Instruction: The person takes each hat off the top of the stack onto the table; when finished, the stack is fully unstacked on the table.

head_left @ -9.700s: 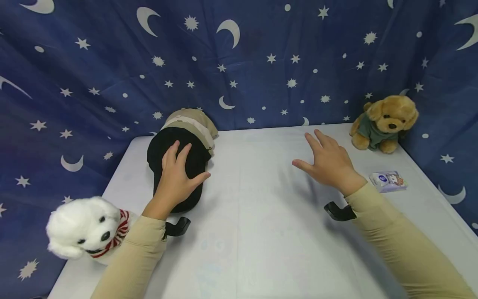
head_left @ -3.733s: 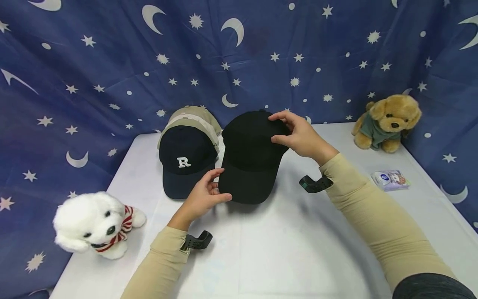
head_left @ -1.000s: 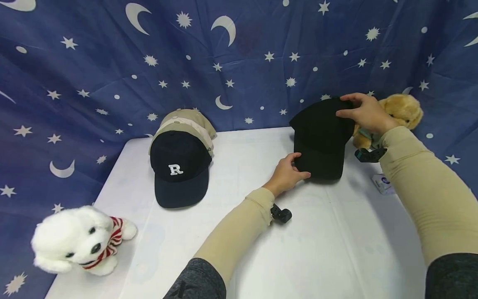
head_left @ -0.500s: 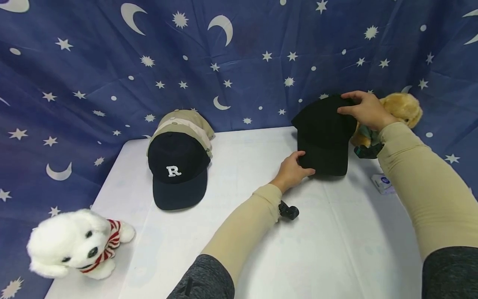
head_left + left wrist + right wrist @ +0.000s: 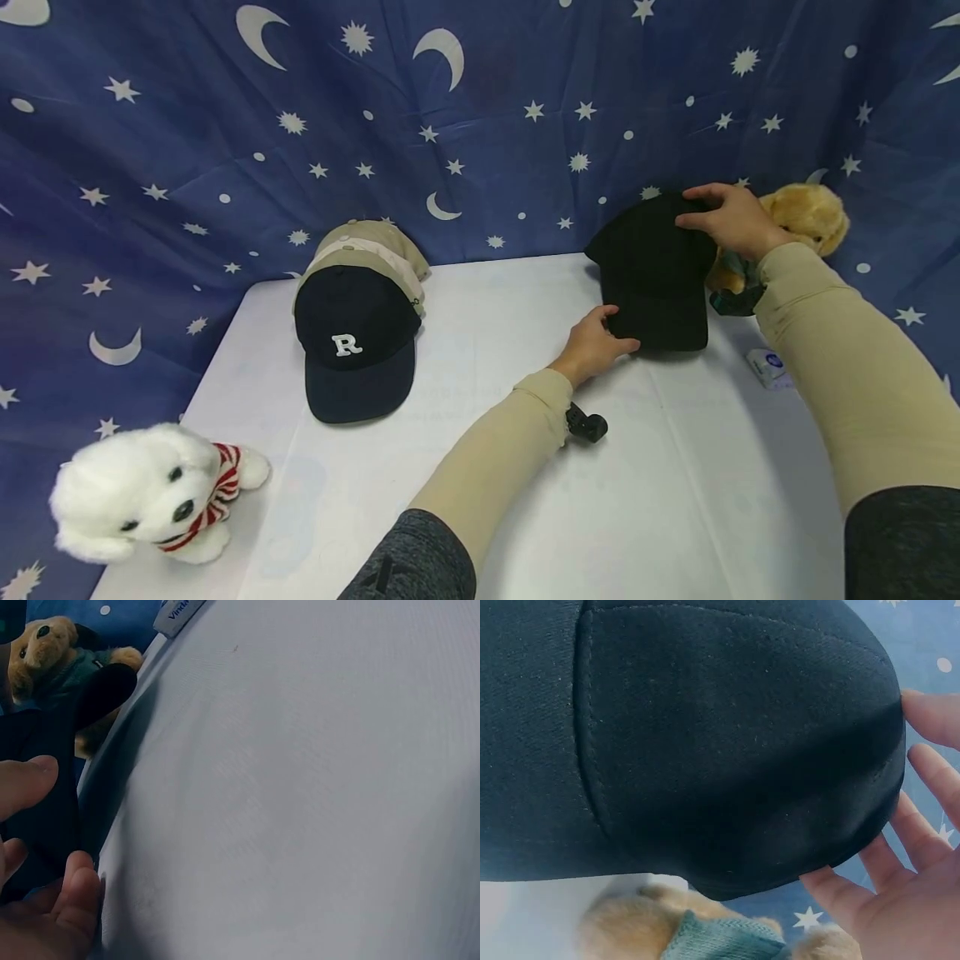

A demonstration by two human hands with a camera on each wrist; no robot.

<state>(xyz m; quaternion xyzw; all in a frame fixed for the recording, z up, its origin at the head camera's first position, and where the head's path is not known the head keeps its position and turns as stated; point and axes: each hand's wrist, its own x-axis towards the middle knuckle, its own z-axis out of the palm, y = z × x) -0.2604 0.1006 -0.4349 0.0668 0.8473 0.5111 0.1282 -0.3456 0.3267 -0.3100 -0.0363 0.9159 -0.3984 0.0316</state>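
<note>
**Black cap held at two ends, far right of the bench**

Black cap [image 5: 652,275], bench [image 5: 480,333]: the one is held over the other's far right side; whether they touch cannot be told.

Nearest come two tan sleeves [image 5: 495,467], dark grey above. At the near left lies a white plush dog [image 5: 135,492] in a red-and-white striped scarf [image 5: 213,510]. Past it rests a navy cap [image 5: 356,325], its front bearing a white letter R [image 5: 347,344]. A small packet [image 5: 768,369] lies by the right sleeve; its lettering begins "Vin", the rest uncertain.

The left hand [image 5: 591,346] grips the brim's left edge, thumb and fingers apart. Farther back, the right hand [image 5: 731,221] clasps the crown's rounded end, its fingers spread along the edge.

Tan caps [image 5: 405,246] nest behind the navy one. A tan plush dog [image 5: 810,217], half hidden by the right arm, sits before a blue curtain [image 5: 517,50] of moons and stars.
</note>
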